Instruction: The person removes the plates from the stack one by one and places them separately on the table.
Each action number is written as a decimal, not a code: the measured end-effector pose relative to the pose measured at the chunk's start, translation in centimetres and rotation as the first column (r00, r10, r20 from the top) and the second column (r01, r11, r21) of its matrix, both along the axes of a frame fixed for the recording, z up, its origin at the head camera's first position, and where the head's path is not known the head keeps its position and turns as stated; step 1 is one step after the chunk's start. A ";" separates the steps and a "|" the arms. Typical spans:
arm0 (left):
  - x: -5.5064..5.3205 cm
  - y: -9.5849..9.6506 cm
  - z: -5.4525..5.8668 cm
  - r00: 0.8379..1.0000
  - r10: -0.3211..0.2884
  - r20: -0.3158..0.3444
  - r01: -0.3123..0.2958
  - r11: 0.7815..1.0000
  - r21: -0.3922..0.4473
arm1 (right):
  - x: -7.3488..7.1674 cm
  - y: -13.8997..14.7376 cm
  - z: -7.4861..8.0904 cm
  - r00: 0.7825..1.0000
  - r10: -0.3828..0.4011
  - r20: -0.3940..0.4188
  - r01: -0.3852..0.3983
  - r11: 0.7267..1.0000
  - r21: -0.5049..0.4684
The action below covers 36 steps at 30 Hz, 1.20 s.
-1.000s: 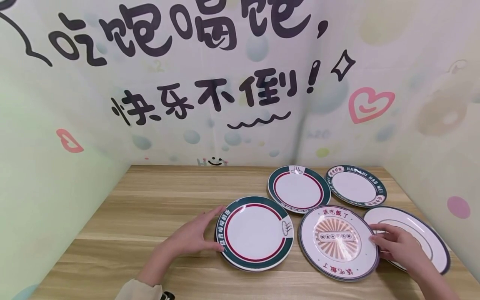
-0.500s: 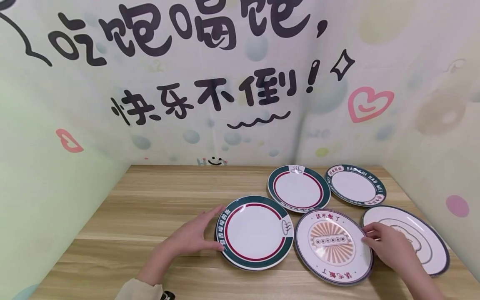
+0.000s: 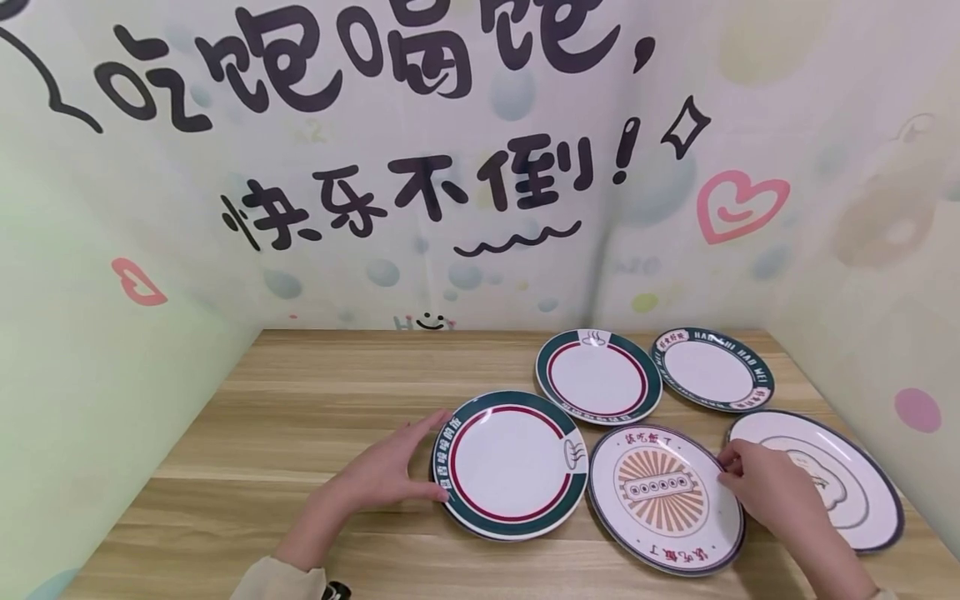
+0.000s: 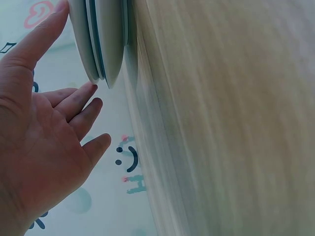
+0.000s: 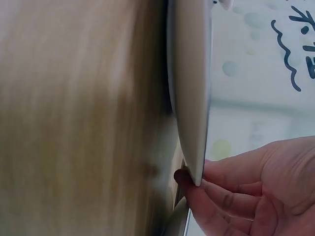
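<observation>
My left hand (image 3: 390, 467) rests beside the left rim of a green-rimmed plate (image 3: 510, 467) with a red ring. Its fingers are spread, fingertips at the rim. Stacked plate edges (image 4: 110, 44) show by those fingertips in the left wrist view. With thumb and fingers my right hand (image 3: 780, 492) pinches the right rim of a white plate (image 3: 663, 500) with an orange sunburst and red lettering. In the right wrist view this plate's edge (image 5: 192, 108) stands off the tabletop, a finger under it. Part of the right hand's fingers is hidden beneath the plate.
Behind stand another green-rimmed plate with a red ring (image 3: 598, 379) and a green plate with white lettering (image 3: 712, 371). An oval white plate (image 3: 862, 492) lies right of my right hand, partly covered by it. The wooden table (image 3: 330, 375) meets a printed backdrop (image 3: 337, 283).
My right hand has moved left with the sunburst plate, which now sits closer to the front green-rimmed plate and slightly nearer me. My left hand has stayed in place.
</observation>
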State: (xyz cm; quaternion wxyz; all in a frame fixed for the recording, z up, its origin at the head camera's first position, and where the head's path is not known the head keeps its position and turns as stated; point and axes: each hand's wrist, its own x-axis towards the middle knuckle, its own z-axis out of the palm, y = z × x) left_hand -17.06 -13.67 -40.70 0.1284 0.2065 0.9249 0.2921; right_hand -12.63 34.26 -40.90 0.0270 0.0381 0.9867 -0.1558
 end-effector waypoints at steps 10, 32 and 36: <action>0.0 0.0 0.1 1.000 -0.001 -0.004 0.001 1.000 -0.005 | 0.5 -0.2 0.3 0.998 0.005 -0.070 -0.004 1.000 0.002; -0.2 1.2 0.1 0.981 0.149 -0.121 -0.151 0.988 -0.007 | -0.5 -5.3 2.5 0.980 -0.023 -0.195 -0.015 0.981 -0.195; -0.1 1.3 0.1 0.979 0.178 -0.096 -0.180 0.984 -0.006 | -0.8 -6.7 2.6 0.979 -0.010 -0.204 -0.040 0.971 -0.238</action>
